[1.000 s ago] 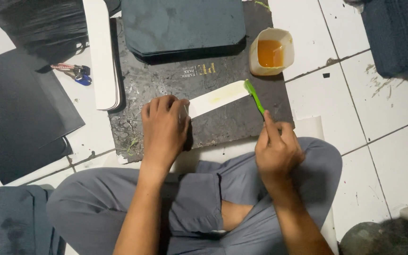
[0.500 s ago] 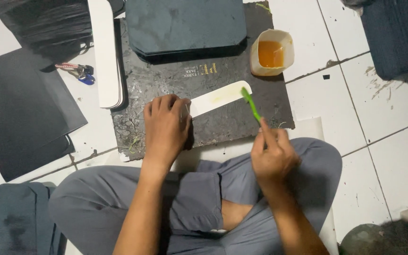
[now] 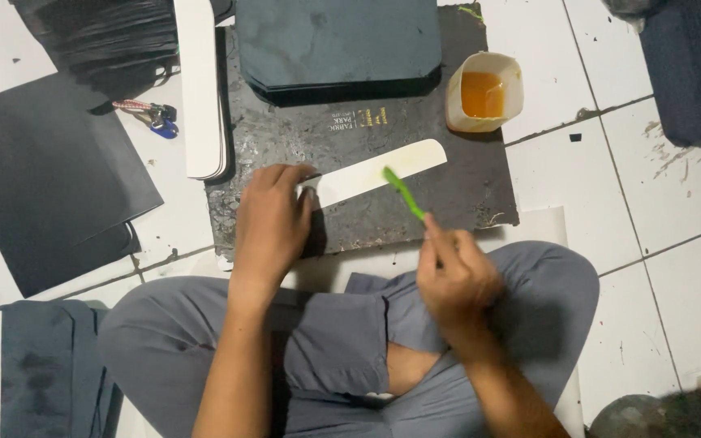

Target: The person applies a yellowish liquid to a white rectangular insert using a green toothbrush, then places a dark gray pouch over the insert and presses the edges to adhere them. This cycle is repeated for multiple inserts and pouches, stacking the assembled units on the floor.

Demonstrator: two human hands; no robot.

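Cream card, one strip of it, lay slantwise on the dark mat, and two hands worked it. The left hand lay flat on the strip's near end, fingers spread and pressing down, gripping nothing. The right hand had its fingers pinched tight round one green brush, whose tip touched the strip near its middle.

One cup of amber liquid stood at the mat's far right corner. One stack of dark blue sheets sat at the mat's far edge, and one pile of white strips ran along its left side. Left of that, one small cutter with a blue end lay on the tile, beside black sheets fanned on the floor; how many, I could not tell. One folded dark cloth lay by the left knee.

Against half a second ago, the brush had slid left along the strip, from near its far end toward the middle, and the right hand had followed. The left hand, strip and cup had held their places
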